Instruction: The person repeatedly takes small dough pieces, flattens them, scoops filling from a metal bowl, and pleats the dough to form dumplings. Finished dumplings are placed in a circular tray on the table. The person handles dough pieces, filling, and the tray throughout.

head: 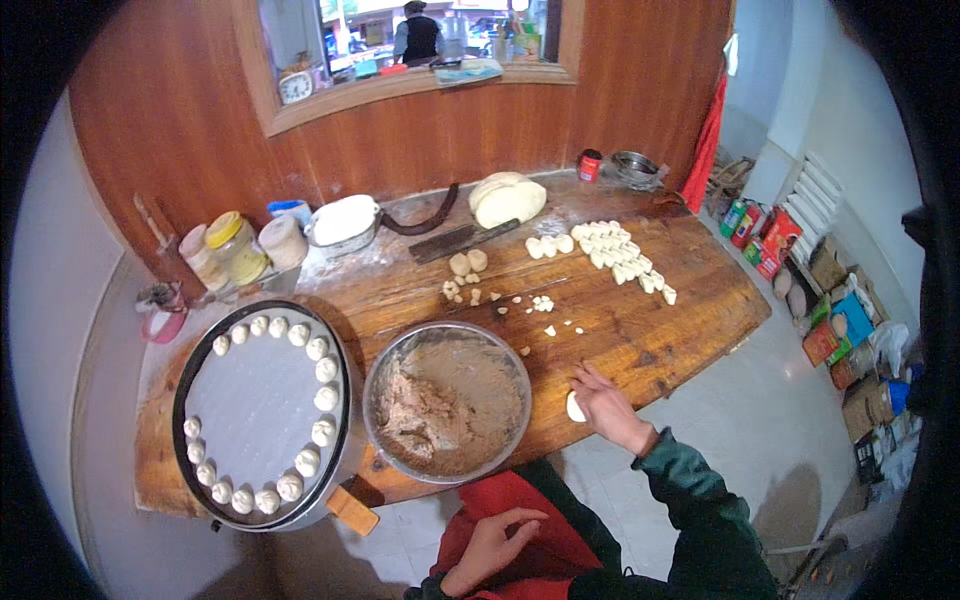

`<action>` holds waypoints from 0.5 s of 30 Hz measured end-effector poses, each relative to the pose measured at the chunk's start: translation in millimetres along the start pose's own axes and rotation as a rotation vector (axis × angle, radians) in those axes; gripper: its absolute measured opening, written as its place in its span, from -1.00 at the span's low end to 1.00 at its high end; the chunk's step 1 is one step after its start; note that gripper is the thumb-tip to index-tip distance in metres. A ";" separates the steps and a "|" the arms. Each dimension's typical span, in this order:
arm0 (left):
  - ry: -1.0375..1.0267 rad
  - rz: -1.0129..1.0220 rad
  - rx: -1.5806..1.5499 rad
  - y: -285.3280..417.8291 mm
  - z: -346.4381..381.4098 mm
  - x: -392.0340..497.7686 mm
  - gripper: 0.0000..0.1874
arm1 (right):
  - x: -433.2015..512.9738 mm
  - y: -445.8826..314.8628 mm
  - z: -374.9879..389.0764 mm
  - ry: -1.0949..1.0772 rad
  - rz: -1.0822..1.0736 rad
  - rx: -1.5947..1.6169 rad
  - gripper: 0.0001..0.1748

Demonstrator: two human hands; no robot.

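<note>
My right hand lies palm down on the wooden worktable near its front edge, over a small flattened dough round. The palm hides part of that round. My left hand hovers empty before my red apron, thumb apart from the fingers. Between the hands and a round steamer stands a steel bowl of minced filling. Pleated buns line the rim of the steamer in an arc. Rows of cut dough pieces sit at the back right.
A big dough lump, a dark flat blade or scraper and a flour tub stand along the wall. Small dough scraps dot the wooden table. An orange-brown block juts beside the steamer. A person shows through the window.
</note>
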State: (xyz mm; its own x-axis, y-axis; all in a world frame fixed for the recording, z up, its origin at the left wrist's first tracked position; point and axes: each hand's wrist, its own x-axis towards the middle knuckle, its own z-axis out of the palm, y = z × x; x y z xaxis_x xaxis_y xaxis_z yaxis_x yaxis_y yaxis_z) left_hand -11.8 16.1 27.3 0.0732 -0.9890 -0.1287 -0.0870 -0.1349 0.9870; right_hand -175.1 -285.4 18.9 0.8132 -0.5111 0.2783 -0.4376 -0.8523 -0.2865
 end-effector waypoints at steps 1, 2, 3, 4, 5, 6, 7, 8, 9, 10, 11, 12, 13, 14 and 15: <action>-0.009 -0.028 0.012 -4.8 -1.2 -2.2 -0.74 | -10.4 -7.8 -9.1 -0.003 0.000 -0.113 -0.69; -0.018 -0.054 0.024 -8.6 -2.5 -3.0 -0.71 | -15.7 -18.9 -17.9 -0.016 0.079 -0.121 -0.73; -0.021 -0.079 0.044 -9.8 -4.4 -3.1 -0.68 | -17.2 -30.9 -27.6 -0.022 0.153 -0.123 -0.77; 0.024 -0.088 -0.013 -10.0 -2.7 -3.1 -0.64 | -17.9 -41.4 -34.7 -0.034 0.222 -0.126 -0.81; 0.072 -0.095 -0.070 -8.9 0.2 -1.6 -0.59 | -23.4 -53.9 -37.1 0.004 0.278 0.077 -0.81; 0.117 -0.098 -0.136 -7.7 4.7 2.0 -0.55 | -34.7 -67.8 -38.1 0.034 0.337 0.271 -0.82; 0.117 -0.099 -0.265 -12.0 8.6 6.5 -0.52 | -46.4 -79.1 -31.4 0.056 0.399 0.475 -0.83; 0.121 -0.098 -0.392 -18.9 9.8 14.8 -0.49 | -52.1 -89.9 -18.9 0.055 0.348 0.624 -0.83; 0.107 -0.100 -0.535 -22.1 13.9 20.1 -0.46 | -59.8 -102.2 -10.1 0.049 0.319 0.756 -0.83; 0.082 -0.081 -0.484 -15.0 14.2 27.7 -0.48 | -64.0 -115.5 -11.6 -0.020 0.305 0.756 -0.83; 0.055 -0.077 -0.436 -8.6 15.3 34.8 -0.49 | -65.9 -122.5 -6.3 -0.136 0.318 0.748 -0.80; 0.167 0.144 -0.234 -16.1 19.1 39.8 -0.52 | -66.5 -129.1 -4.7 -0.175 0.384 0.776 -0.78; 0.182 -0.027 -0.289 -6.0 18.2 38.6 -0.56 | -64.5 -133.6 -5.6 -0.206 0.448 0.795 -0.77; 0.212 -0.036 -0.229 -2.9 12.6 33.9 -0.58 | -56.1 -139.3 -9.5 -0.233 0.425 0.795 -0.77; 0.236 -0.042 -0.172 -4.4 9.3 28.2 -0.60 | -49.8 -142.8 -14.3 -0.256 0.405 0.790 -0.77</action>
State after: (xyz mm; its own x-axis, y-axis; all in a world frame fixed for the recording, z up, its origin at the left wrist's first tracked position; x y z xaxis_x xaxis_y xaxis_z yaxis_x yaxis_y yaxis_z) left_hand -18.6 -11.7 18.5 0.3037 -0.9386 -0.1635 0.0893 -0.1429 0.9857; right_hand -158.6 -139.8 59.1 0.7566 -0.6330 -0.1638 -0.3946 -0.2422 -0.8863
